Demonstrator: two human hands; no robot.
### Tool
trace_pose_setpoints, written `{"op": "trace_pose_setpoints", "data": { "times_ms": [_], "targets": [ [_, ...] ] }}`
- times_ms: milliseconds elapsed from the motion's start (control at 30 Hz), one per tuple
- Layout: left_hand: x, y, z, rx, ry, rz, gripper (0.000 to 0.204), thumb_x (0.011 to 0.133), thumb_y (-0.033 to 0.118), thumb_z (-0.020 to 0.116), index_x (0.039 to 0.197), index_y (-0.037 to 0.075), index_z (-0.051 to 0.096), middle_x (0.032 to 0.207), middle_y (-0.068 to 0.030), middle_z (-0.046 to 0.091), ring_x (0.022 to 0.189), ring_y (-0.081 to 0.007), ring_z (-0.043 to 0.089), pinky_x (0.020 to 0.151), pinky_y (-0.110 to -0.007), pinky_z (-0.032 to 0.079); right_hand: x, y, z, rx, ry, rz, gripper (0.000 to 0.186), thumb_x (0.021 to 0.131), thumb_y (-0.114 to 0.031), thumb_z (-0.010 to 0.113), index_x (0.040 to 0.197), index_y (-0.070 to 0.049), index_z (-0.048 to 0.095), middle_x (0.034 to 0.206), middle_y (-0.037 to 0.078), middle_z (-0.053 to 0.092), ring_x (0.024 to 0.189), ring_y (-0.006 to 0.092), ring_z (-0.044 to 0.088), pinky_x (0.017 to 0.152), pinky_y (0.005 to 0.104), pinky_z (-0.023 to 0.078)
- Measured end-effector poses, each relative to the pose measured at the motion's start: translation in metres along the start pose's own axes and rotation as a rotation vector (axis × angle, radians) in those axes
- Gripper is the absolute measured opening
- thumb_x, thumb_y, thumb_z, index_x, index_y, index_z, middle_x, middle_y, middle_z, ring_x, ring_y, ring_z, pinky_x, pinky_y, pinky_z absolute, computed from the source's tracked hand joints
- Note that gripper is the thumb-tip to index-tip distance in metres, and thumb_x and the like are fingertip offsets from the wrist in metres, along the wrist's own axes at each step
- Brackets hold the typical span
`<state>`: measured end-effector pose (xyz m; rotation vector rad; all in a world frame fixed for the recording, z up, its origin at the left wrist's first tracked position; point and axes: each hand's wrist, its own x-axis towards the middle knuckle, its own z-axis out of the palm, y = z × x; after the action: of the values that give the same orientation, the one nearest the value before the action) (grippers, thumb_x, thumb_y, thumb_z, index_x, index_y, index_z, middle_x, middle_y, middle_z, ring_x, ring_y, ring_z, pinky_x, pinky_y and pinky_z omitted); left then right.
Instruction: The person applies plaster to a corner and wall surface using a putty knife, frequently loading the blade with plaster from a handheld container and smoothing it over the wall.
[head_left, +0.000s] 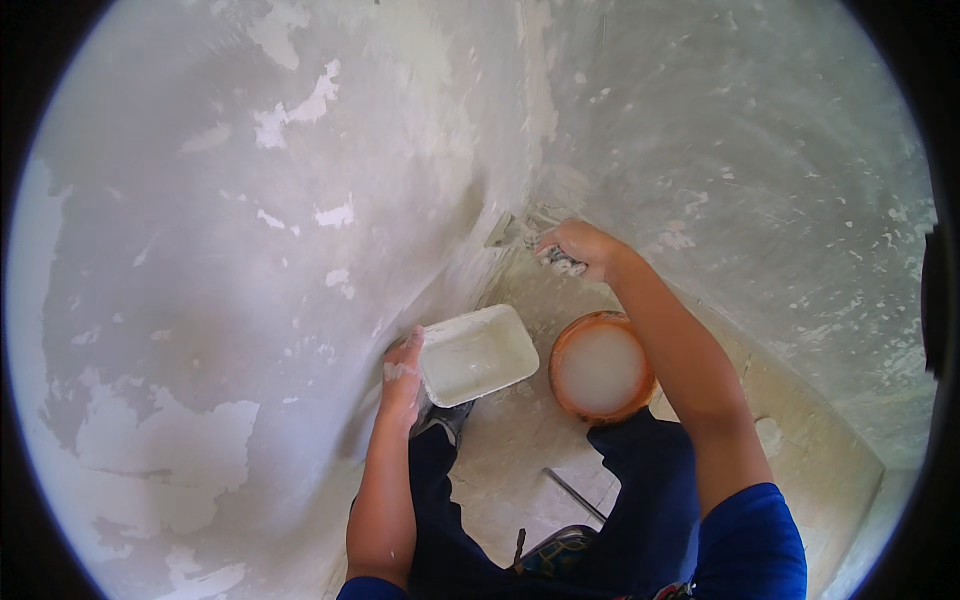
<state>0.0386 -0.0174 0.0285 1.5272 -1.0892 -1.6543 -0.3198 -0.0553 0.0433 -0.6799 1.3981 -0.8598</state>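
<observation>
My left hand (402, 375) grips the left edge of a white rectangular tub (480, 352), thumb over the rim. The tub is tilted so its inside shows, smeared with a thin pale coat. In the corner where two walls meet, my right hand (585, 250) is closed round the plaster-caked handle of a putty knife (513, 231). Its blade lies against the foot of the left wall, and part of the tool is hidden by my fingers. Below my right forearm, an orange bucket (560, 398) holds cloudy whitish liquid.
The left wall (250, 200) and right wall (760, 180) are grey with patchy white plaster. Between my legs, a metal bar (575, 494) and part of a patterned seat (560, 552) show. My shoe (443, 422) is beneath the tub, on a dusty beige floor (510, 440).
</observation>
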Motion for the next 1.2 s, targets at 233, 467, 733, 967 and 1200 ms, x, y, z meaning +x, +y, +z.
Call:
{"op": "trace_pose_setpoints", "data": {
  "times_ms": [233,467,733,967,1200],
  "targets": [
    [-0.002,-0.005,-0.016,-0.024,-0.076,-0.019,0.055,0.104,0.045,0.059,0.124,-0.005,0.067,0.119,-0.0128,0.071,0.108,-0.0199,0.064,0.098,-0.036,0.047,0.024,0.014,0.028,0.098,-0.029,0.137,0.015,0.095,-0.016,0.064,0.087,-0.006,0.072,0.076,-0.001,0.060,0.060,0.0121,0.055,0.052,0.0323,0.042],
    [-0.005,-0.006,-0.023,0.000,-0.047,-0.006,0.053,0.104,0.044,0.059,0.122,-0.005,0.068,0.119,-0.0131,0.071,0.108,-0.0202,0.064,0.098,-0.035,0.047,-0.003,-0.022,0.047,-0.056,0.010,0.069,0.013,0.094,-0.017,0.065,0.094,-0.009,0.075,0.090,0.000,0.065,0.076,0.0124,0.058,0.066,0.0329,0.046],
    [-0.009,0.002,-0.017,-0.006,-0.052,-0.015,0.054,0.103,0.046,0.060,0.121,-0.004,0.069,0.119,-0.0120,0.071,0.108,-0.0197,0.064,0.097,-0.035,0.047,-0.031,-0.036,0.026,0.192,-0.100,-0.091,0.006,0.089,-0.012,0.069,0.089,-0.006,0.071,0.083,0.002,0.068,0.066,0.0114,0.063,0.058,0.0282,0.051],
    [-0.005,-0.004,-0.022,0.000,-0.050,-0.036,0.053,0.103,0.045,0.060,0.121,-0.004,0.069,0.117,-0.0119,0.071,0.106,-0.0191,0.063,0.096,-0.035,0.047,0.004,-0.015,-0.004,0.230,0.027,0.024,0.013,0.094,-0.011,0.063,0.087,-0.004,0.070,0.078,0.005,0.066,0.061,0.0138,0.060,0.051,0.0270,0.047],
    [-0.001,-0.011,-0.027,-0.024,-0.068,-0.008,0.051,0.104,0.043,0.061,0.120,-0.005,0.068,0.114,-0.0111,0.072,0.103,-0.0184,0.064,0.094,-0.036,0.048,0.042,-0.003,-0.005,0.192,0.061,0.108,0.017,0.095,-0.014,0.062,0.088,-0.005,0.074,0.080,0.004,0.066,0.066,0.0147,0.060,0.055,0.0291,0.048]
  ]
}}
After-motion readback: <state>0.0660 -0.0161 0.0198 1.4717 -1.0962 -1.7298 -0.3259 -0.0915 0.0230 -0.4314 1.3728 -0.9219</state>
